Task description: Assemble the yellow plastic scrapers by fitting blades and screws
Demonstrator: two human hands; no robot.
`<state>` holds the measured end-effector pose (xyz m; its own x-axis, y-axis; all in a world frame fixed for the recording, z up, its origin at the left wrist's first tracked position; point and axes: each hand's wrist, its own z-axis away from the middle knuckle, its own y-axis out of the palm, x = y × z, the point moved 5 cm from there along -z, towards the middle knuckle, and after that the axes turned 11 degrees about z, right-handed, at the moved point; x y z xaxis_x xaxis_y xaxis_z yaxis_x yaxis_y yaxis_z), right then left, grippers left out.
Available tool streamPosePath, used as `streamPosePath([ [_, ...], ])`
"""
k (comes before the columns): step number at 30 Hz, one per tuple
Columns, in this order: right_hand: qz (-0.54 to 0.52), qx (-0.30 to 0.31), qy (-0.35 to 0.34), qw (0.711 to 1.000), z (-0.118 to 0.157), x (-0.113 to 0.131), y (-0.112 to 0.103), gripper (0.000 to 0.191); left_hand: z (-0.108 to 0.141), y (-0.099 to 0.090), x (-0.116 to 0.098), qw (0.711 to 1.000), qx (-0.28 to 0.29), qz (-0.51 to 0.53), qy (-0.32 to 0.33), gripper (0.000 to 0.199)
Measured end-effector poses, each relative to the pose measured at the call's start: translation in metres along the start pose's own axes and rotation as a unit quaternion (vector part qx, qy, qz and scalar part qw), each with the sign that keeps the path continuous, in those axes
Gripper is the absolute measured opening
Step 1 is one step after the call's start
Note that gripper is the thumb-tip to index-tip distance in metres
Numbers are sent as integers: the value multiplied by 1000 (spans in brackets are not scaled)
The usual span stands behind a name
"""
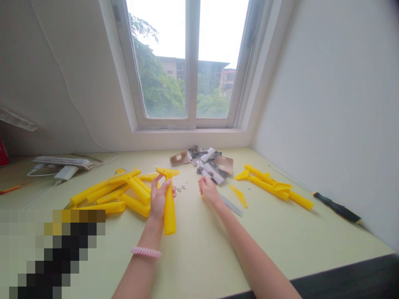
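- At the far left edge, a red object (2,152) is cut off by the frame, and an orange-handled tool (11,189) lies on the table (199,257).
- Behind them are a folded stack of papers (62,162) and a white power adapter (66,172) with a thin white cable (106,160).
- A blurred patch (52,253) hides the lower left corner; yellow and black show through it, too blurred to identify.
- Left of center, a loose pile of yellow scrapers (109,195) lies crisscrossed, with ribbed handles and flat heads.
- The left hand (160,197), with a pink coiled bracelet (146,252) at the wrist, grips a yellow scraper (170,211). Its fingers (158,187) wrap tightly around the ribbed handle, and the scraper stands nearly upright, head up, just above the table.
- Just right of that hand, small metal screws (181,186) are scattered on the table.
- Behind them, torn cardboard packaging (202,164) lies in a heap.
- The right hand (208,192) hovers near the packaging, its fingers (202,186) curled narrowly together; whether they hold anything small, I cannot tell.
- To its right lie a metal blade (230,204) and a small yellow strip (238,196).
- Further right is a second pile of yellow scrapers (271,187).
- Near the right wall, a black-handled screwdriver (338,209) lies with its thin shaft pointing away.
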<state>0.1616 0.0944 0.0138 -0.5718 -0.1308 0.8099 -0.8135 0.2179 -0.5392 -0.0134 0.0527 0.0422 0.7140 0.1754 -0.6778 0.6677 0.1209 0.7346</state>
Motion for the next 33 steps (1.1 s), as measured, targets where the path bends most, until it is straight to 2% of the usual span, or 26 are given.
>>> streamPosePath([
  [3, 101, 13, -53, 993, 0, 21, 18, 13, 0, -1, 0, 1000, -13, -2, 14, 48],
  [5, 156, 23, -66, 985, -1, 30, 25, 15, -1, -1, 0, 1000, -21, 3, 17, 47],
  [10, 241, 34, -56, 968, -4, 29, 33, 14, -3, -5, -1, 999, -33, 15, 20, 45],
  [18, 280, 37, -72, 956, -2, 22, 38, 12, -8, -11, 4, 999, -39, 25, 6, 47],
  [25, 308, 49, -118, 943, -4, 19, 41, 10, -9, -14, 4, 999, -41, 12, 4, 49],
  [33, 273, 44, -128, 952, -1, 16, 33, 10, -7, -16, 6, 998, -67, -9, -4, 50],
])
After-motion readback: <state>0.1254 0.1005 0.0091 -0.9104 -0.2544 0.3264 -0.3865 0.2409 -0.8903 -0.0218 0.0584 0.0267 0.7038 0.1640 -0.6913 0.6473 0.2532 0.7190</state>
